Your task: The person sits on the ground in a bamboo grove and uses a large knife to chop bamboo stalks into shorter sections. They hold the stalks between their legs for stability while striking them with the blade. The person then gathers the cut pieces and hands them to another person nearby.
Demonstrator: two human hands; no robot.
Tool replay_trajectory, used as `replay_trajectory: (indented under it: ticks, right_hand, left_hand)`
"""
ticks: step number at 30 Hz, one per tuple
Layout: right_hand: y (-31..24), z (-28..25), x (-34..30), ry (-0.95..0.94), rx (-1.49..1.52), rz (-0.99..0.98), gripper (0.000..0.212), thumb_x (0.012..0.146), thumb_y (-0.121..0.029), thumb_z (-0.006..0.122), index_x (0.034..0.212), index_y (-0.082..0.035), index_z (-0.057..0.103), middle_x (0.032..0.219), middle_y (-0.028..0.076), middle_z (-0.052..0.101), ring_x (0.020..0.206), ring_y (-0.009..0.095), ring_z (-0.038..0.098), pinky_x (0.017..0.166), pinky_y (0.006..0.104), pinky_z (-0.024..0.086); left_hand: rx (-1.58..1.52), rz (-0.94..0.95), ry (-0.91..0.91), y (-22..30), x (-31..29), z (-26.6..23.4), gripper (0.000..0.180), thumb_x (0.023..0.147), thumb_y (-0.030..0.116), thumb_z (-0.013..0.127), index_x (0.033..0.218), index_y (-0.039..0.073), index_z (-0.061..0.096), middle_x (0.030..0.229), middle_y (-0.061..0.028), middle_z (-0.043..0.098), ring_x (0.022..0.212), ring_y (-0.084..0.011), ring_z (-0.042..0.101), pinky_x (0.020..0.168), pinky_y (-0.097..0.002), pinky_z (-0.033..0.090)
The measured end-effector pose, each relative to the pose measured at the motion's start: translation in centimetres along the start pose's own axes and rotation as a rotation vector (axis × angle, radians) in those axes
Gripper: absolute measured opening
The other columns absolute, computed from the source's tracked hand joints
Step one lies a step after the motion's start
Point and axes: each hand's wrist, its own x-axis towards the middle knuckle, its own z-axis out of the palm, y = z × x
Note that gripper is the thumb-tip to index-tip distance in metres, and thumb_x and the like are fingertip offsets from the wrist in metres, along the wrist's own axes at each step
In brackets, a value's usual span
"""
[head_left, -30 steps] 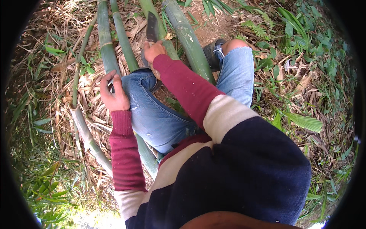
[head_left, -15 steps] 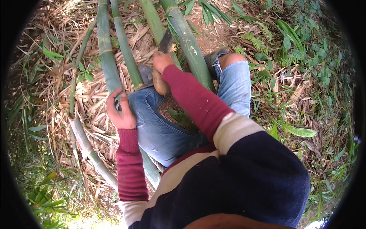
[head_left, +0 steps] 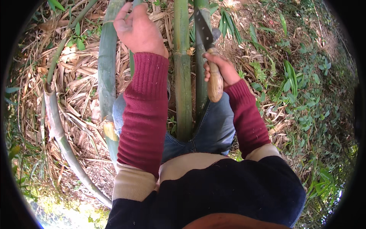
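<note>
My right hand [head_left: 223, 68] is wrapped round the wooden handle of a machete [head_left: 215, 86]. Its dark blade points up and away, over the far right green bamboo pole [head_left: 202, 76]. Beyond the knees, my left hand [head_left: 141, 34] reaches forward over a thinner bamboo pole [head_left: 132, 65], fingers spread; whether the palm touches the pole is hidden. A thick bamboo pole [head_left: 107, 65] lies just left of that hand. Between my legs runs another bamboo pole [head_left: 183, 87], its near end close to my lap.
A pale, curved bamboo stem [head_left: 61, 129] lies at the left. Dry bamboo leaves [head_left: 82, 91] cover the ground. Green plants [head_left: 301, 76] grow along the right side.
My right hand has moved right with the machete, lifting it off the bamboo between my legs. My left hand has moved forward and slightly right. The view has shifted, and that pole now stands straighter.
</note>
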Motion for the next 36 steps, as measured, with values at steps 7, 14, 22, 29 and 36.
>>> replay_trajectory:
  ticks: [7,14,22,29,36]
  right_hand:
    - [0.2,-2.8,3.1,0.285,-0.435,-0.210,0.026,0.087,-0.007,0.052,0.112,0.001,0.053,0.080,0.009,0.062,0.059,0.018,0.060,0.055,0.0296,0.052]
    - [-0.7,6.7,5.8,0.422,-0.315,-0.132,0.056,0.089,-0.005,0.056,0.137,0.005,0.029,0.101,0.020,0.055,0.061,0.024,0.061,0.051,0.0419,0.058]
    - [-2.4,9.8,11.8,0.391,-0.559,-0.135,0.083,0.088,-0.010,0.060,0.154,0.003,0.011,0.139,0.030,0.049,0.117,0.036,0.060,0.099,0.0411,0.050]
    - [-6.6,5.1,18.1,0.037,-0.394,-0.101,0.044,0.101,-0.035,0.046,0.130,-0.003,0.055,0.104,0.015,0.070,0.090,0.027,0.070,0.085,0.0410,0.056]
    - [-8.7,9.3,13.6,0.332,-0.855,-0.185,0.059,0.097,-0.055,0.044,0.113,-0.003,0.066,0.093,0.015,0.071,0.095,0.029,0.070,0.087,0.0392,0.055]
  left_hand:
    - [-0.036,-0.196,-0.037,0.1,1.5,-0.4,0.031,0.090,0.018,0.059,0.115,-0.001,0.057,0.097,-0.0090,0.065,0.091,-0.0171,0.063,0.086,-0.0298,0.048]
    - [-0.152,-0.040,0.014,0.0,1.8,1.0,0.025,0.089,0.012,0.061,0.111,0.001,0.057,0.091,-0.0035,0.061,0.082,-0.0107,0.057,0.074,-0.0245,0.045]
    - [0.049,-0.088,-0.240,-0.1,3.4,-0.8,0.029,0.090,0.017,0.062,0.114,0.000,0.057,0.098,-0.0078,0.061,0.093,-0.0171,0.058,0.080,-0.0317,0.047]
    - [1.031,0.110,-0.834,-4.6,1.3,-1.5,0.065,0.075,0.020,0.077,0.127,-0.005,0.048,0.117,-0.0246,0.062,0.112,-0.0307,0.063,0.094,-0.0362,0.052]
    - [1.130,0.332,-0.942,-6.5,4.9,-3.1,0.036,0.083,0.024,0.057,0.114,0.005,0.064,0.110,-0.0242,0.061,0.108,-0.0393,0.059,0.092,-0.0488,0.048]
